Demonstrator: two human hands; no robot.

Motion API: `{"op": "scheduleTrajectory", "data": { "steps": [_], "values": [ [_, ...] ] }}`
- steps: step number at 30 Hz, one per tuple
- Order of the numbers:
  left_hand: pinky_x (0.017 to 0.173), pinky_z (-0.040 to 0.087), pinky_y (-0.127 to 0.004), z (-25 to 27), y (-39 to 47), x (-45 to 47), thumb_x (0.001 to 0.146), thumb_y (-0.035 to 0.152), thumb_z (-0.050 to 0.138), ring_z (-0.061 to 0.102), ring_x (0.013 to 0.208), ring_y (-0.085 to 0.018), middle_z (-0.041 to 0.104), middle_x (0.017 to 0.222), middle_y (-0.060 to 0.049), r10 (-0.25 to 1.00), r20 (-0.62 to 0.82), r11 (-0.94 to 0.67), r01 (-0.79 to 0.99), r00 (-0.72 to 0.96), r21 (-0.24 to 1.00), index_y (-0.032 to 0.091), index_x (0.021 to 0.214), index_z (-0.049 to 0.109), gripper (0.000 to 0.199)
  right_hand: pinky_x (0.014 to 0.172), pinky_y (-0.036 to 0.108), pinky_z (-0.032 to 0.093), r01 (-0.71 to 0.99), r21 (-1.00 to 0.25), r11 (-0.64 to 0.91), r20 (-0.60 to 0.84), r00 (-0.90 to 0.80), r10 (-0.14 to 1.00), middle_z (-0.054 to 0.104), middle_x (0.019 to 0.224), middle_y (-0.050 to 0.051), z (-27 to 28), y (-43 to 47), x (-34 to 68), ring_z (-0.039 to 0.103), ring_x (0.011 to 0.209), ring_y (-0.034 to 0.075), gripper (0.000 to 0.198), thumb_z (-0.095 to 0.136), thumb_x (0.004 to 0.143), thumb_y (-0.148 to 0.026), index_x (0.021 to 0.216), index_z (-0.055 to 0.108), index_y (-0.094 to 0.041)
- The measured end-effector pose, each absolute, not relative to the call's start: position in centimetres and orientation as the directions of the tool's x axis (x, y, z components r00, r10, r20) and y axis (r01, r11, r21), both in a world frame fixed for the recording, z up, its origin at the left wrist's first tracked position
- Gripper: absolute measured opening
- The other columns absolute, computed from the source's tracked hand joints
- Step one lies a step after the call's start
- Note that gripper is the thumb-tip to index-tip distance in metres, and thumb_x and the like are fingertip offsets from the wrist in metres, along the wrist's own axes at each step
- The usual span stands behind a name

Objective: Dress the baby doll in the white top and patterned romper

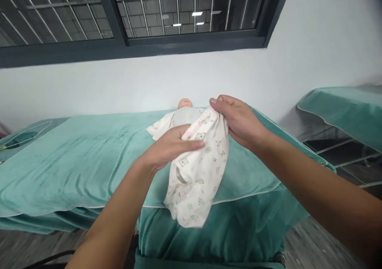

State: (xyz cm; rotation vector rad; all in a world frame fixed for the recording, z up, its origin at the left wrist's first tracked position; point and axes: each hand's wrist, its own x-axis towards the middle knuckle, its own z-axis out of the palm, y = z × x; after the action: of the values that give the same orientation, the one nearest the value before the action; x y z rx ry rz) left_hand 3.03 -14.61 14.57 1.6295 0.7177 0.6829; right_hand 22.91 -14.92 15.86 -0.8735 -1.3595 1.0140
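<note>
Printed garment (212,161) hangs in the air above the near edge of a bed (80,153), held by both hands: the left hand (167,146) has its left edge, thumb in front, fingers hidden behind cloth; the right hand (238,119) pinches its top right corner. Risk noted: the lower end is unsupported and bunched, so it could twist or fold; a loose left grip, if such it is, could let that edge slip. Beyond lie a doll's head (185,103) and white top (179,117). Green cloth covers the bed, wrinkled at left. Far side: white wall (134,84), barred window (191,12). Right: another green-covered surface (349,106) and metal rails. Floor (313,245): grey.
</note>
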Motion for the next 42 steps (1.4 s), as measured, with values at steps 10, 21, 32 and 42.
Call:
{"op": "scheduleTrajectory", "data": {
  "steps": [10,21,32,42],
  "values": [
    [0.062,0.049,-0.025,11.1,-13.0,3.5,0.080,0.044,0.072,0.067,0.075,-0.018,0.070,0.082,-0.004,0.928,0.101,-0.030,-0.200,0.359,0.979,0.016,0.094,0.065,0.032,0.070,0.029,0.050,0.153,-0.987,0.051,-0.043,-0.557,0.829,0.071,0.085,0.002,11.2,-14.7,22.1,0.065,0.079,0.019,0.033,0.076,0.075,-0.048,0.086,0.069,-0.018],
    [0.086,0.053,-0.038,9.6,-14.2,4.3,0.072,0.036,0.081,0.069,0.098,-0.027,0.073,0.110,-0.011,0.813,-0.093,0.145,-0.045,0.576,0.988,0.016,0.111,0.068,0.046,0.070,0.032,0.055,-0.205,-0.979,0.001,0.034,-0.161,0.986,0.075,0.095,0.007,9.7,-12.7,21.6,0.070,0.083,0.023,0.045,0.067,0.083,-0.055,0.110,0.068,-0.020],
    [0.082,0.055,-0.036,8.3,-12.7,4.1,0.077,0.042,0.077,0.071,0.092,-0.026,0.074,0.104,-0.013,0.899,-0.065,0.218,-0.315,0.432,0.924,0.013,0.116,0.064,0.050,0.078,0.033,0.056,0.042,-0.994,-0.102,-0.110,-0.449,0.887,0.076,0.096,0.008,9.4,-13.5,22.0,0.071,0.089,0.023,0.042,0.080,0.074,-0.047,0.101,0.075,-0.015],
    [0.084,0.055,-0.037,8.3,-12.9,3.2,0.069,0.028,0.084,0.071,0.091,-0.026,0.075,0.104,-0.011,0.807,-0.048,0.246,-0.262,0.589,0.933,0.016,0.117,0.068,0.052,0.081,0.035,0.056,-0.264,-0.960,-0.095,0.003,-0.349,0.937,0.075,0.099,0.011,8.8,-13.2,22.0,0.070,0.093,0.025,0.052,0.066,0.084,-0.058,0.115,0.069,-0.016]
  ]
}}
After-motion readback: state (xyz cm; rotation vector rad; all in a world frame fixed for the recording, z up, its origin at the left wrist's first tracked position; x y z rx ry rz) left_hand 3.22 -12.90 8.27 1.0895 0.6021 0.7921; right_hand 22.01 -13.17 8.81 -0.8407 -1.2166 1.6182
